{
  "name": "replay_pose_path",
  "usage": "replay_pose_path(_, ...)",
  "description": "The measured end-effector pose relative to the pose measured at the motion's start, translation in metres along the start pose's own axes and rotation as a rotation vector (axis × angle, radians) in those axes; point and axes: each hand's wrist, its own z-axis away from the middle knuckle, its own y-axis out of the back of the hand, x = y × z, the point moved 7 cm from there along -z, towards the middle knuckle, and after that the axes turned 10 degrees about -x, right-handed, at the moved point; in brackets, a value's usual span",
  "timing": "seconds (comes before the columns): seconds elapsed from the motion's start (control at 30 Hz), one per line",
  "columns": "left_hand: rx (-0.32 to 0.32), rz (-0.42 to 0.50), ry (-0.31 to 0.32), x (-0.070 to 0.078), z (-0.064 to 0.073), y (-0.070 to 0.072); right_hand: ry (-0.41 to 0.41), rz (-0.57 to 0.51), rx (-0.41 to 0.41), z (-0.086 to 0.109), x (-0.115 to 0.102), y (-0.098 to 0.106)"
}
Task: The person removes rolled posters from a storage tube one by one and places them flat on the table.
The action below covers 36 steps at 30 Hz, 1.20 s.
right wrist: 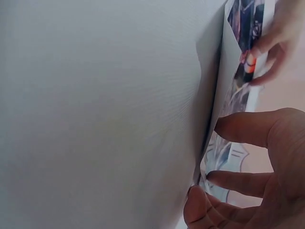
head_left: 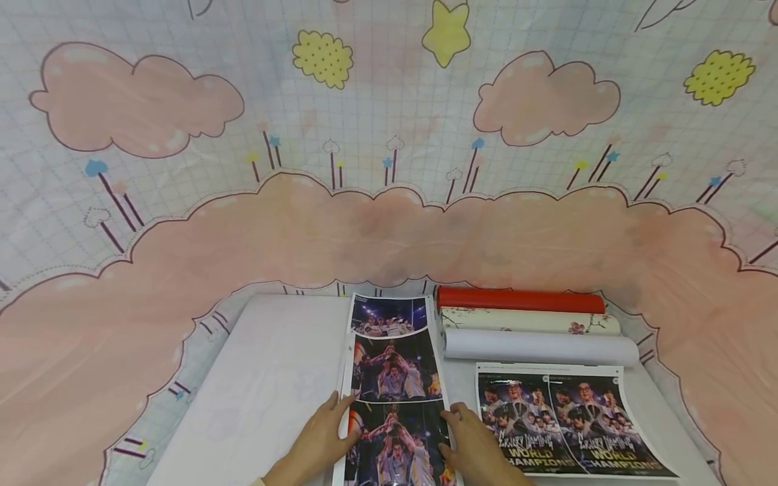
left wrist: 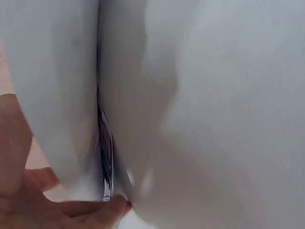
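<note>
A long printed photo sheet [head_left: 398, 368], glossy with three dark pictures of a group raising a trophy, lies lengthwise in front of me in the head view. My left hand [head_left: 325, 435] holds its left edge. On the opposite edge, my right hand [head_left: 477, 445] grips with thumb and fingers. In the right wrist view the sheet's border [right wrist: 228, 88] lifts and bends near the right fingers [right wrist: 243, 129]. The left wrist view shows the left fingers [left wrist: 102, 214] at the end of a curved white sheet [left wrist: 52, 95], a dark printed strip showing in the fold.
Right of the sheet lies a poster pair [head_left: 550, 422] reading "World Champions". Behind it sit a white roll [head_left: 541, 346], a floral roll [head_left: 516, 320] and a red roll [head_left: 519, 299]. A white tabletop [head_left: 267, 371] extends left, before a cloud-patterned cloth [head_left: 365, 236].
</note>
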Motion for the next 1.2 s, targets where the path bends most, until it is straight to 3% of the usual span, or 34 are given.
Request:
replay_pose_path(0.17, -0.069, 0.03, -0.029, 0.002, 0.0, -0.003, -0.004, 0.031, 0.03, 0.001, -0.003, 0.002)
replay_pose_path(0.33, 0.012, -0.143, -0.054, -0.001, 0.001, -0.002, 0.025, 0.157, 0.069, 0.001, -0.008, 0.004)
replay_pose_path(0.47, 0.068, -0.294, -0.094, -0.002, -0.001, -0.001, 0.101, 0.218, 0.003, -0.002, -0.013, -0.002)
replay_pose_path(0.57, 0.012, -0.329, -0.158, -0.001, -0.008, -0.001, 0.151, 0.23, -0.068, -0.004, -0.016, -0.005)
replay_pose_path(0.63, -0.059, -0.331, -0.188, -0.002, -0.014, -0.001, 0.17, 0.226, -0.11, -0.005, -0.018, -0.006)
replay_pose_path(0.87, -0.253, -0.289, -0.189, -0.006, -0.033, 0.0, 0.157, 0.128, -0.205, -0.019, -0.019, -0.006)
replay_pose_path(0.97, -0.28, -0.255, -0.189, -0.005, -0.041, 0.002, 0.126, 0.106, -0.2, -0.028, -0.017, -0.007)
replay_pose_path(1.2, -0.272, -0.19, -0.154, -0.015, -0.059, 0.007, 0.082, 0.076, -0.215, -0.037, -0.013, -0.008)
